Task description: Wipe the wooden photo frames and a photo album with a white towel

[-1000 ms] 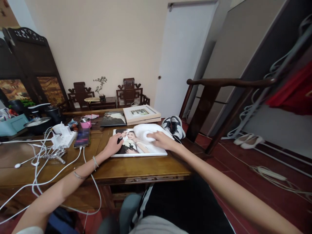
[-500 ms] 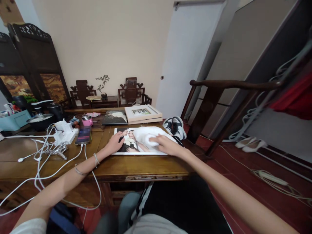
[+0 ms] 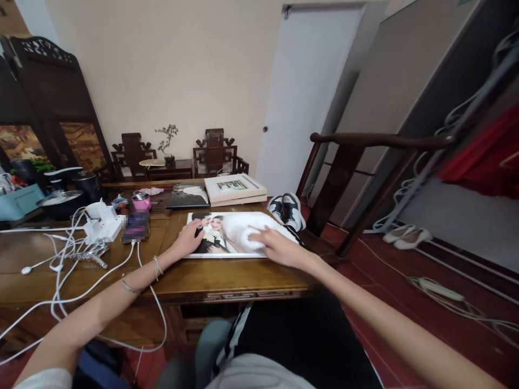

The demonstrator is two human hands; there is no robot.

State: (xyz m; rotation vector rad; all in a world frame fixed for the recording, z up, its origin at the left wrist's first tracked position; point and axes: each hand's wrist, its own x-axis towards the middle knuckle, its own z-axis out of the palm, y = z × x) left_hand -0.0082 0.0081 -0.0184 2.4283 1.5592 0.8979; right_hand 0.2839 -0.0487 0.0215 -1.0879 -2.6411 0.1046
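Observation:
A wedding photo panel [image 3: 214, 246] with a thin white edge lies flat near the front of the wooden table. My left hand [image 3: 190, 239] rests on its left side, fingers stretched over the picture. Bunched on the right part of the panel is a fluffy white cloth [image 3: 247, 221], hiding that part of the picture. My right hand [image 3: 278, 246] grips a fold of this cloth and presses it down; some of its fingertips are hidden in the pile.
Behind the panel lie a dark album [image 3: 188, 195] and stacked pale picture frames [image 3: 235, 190]. Sneakers [image 3: 287, 210] sit at the right, beside a wooden chair [image 3: 340, 178]. White cables [image 3: 60, 270], a power strip [image 3: 103, 227], a phone [image 3: 135, 224] and a pink cup [image 3: 141, 201] occupy the left.
The whole view has shifted slightly, so things appear a little further left. Both hands keep almost the same places on the panel and the cloth.

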